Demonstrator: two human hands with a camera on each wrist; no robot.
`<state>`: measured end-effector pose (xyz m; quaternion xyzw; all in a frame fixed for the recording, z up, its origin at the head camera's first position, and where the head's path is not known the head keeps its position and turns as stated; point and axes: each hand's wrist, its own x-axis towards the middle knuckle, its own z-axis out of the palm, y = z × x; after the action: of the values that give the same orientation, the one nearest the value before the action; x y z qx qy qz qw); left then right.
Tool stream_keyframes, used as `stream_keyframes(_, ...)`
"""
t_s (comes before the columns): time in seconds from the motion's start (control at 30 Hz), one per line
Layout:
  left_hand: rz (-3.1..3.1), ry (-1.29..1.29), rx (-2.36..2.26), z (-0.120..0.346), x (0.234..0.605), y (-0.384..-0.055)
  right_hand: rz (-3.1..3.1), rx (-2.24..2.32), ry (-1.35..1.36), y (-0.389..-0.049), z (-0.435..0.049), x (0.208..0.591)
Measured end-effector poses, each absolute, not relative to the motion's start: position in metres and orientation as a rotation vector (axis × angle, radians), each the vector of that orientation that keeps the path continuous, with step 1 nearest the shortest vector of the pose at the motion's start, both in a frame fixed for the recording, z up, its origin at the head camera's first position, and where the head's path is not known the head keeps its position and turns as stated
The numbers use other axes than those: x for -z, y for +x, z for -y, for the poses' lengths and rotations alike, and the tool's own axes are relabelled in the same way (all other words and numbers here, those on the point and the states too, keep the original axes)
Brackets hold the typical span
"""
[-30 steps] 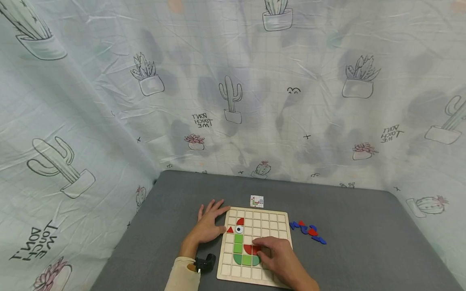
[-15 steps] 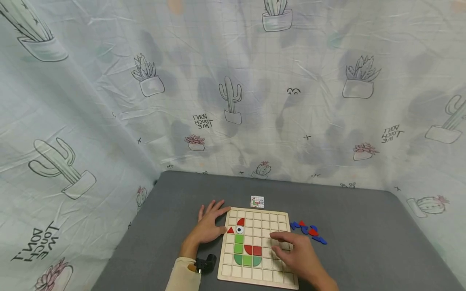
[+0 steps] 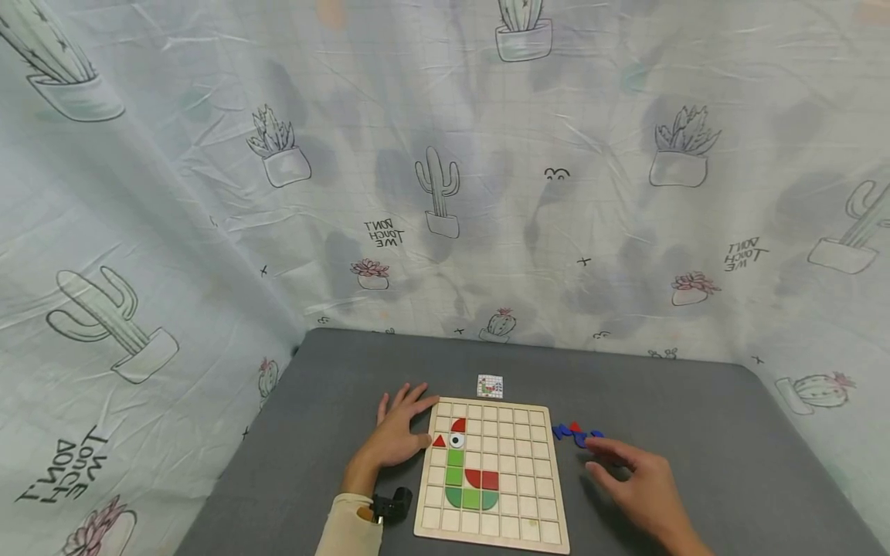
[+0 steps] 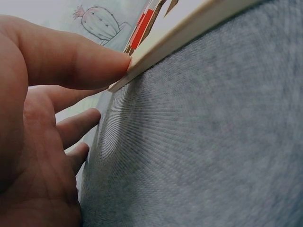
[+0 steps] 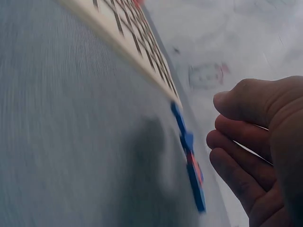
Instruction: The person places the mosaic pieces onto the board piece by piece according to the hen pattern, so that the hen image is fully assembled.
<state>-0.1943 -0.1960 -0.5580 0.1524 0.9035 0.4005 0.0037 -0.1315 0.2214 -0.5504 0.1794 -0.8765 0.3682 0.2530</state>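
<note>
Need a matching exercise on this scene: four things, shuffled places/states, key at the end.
1. left hand
2. right hand
3. picture card
4. eye piece

A. on the table, past the far edge of the board
B. empty, near the loose blue pieces
C. on the board, right of the red triangle
D. touching the board's left edge

Pairs: 1-D, 2-B, 3-A, 4-C

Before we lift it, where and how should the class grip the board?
Probably by the middle of its left and right sides, one hand from each. The board lies flat, no piece covers its rim, and the left hand touches its left edge. The coloured pieces sit on top, so keep it level.
</note>
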Motion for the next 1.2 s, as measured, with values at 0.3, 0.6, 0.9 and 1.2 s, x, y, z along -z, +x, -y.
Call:
stream_keyframes(0.3, -2.837, 0.481, -1.256, 0.197, 0.559, -0.194, 2.483, -0.945, 0.274, -0.130, -0.247, 0.556)
stream_keyframes(0.6, -2.832, 0.484, -1.265, 0.196, 0.559, -0.194, 2.516, -0.871, 0.205, -0.138, -0.254, 0.561)
stream_keyframes(0.9, -2.839, 0.484, -1.269, 0.197, 0.559, -0.194, 2.538, -0.887, 0.191, -0.149, -0.248, 0.563)
stream_keyframes(1.2, -2.843, 0.484, -1.254, 0.198, 0.561, -0.194, 2.548, -0.874, 0.223, -0.157, -0.239, 0.564)
